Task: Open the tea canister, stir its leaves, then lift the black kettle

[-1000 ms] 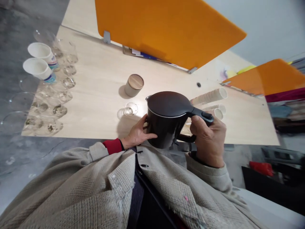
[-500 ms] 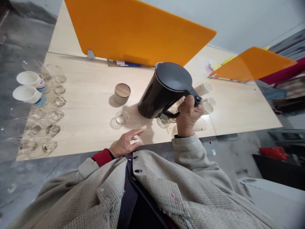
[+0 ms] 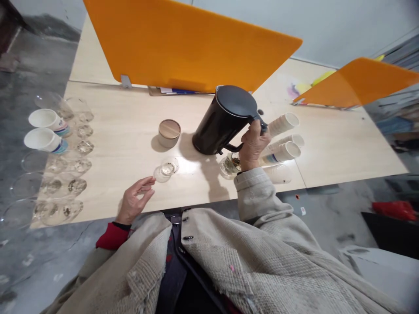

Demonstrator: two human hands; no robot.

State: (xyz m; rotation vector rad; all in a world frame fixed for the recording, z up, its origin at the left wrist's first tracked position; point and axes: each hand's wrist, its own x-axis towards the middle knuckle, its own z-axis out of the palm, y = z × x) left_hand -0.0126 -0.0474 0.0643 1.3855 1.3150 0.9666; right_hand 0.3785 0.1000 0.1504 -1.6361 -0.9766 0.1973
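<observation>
My right hand is wrapped round the handle of a black electric kettle, which leans with its spout to the left. Whether its base touches the table I cannot tell. My left hand is open, thumb and fingers apart, near the table's front edge. Just beyond its fingertips stands a small clear cup with a few dark bits in it. Behind that cup is a round canister with a wooden lid. A glass jar holding dried leaves is partly hidden by my right hand and the kettle handle.
Several clear cups with dark bits stand in rows at the table's left end, beside two white paper cups. Paper cups lie right of the kettle. An orange divider runs along the back; a second orange panel is further right.
My left hand has moved left, from in front of the kettle to beside the small clear cup. The kettle has shifted slightly away from me, still in my right hand.
</observation>
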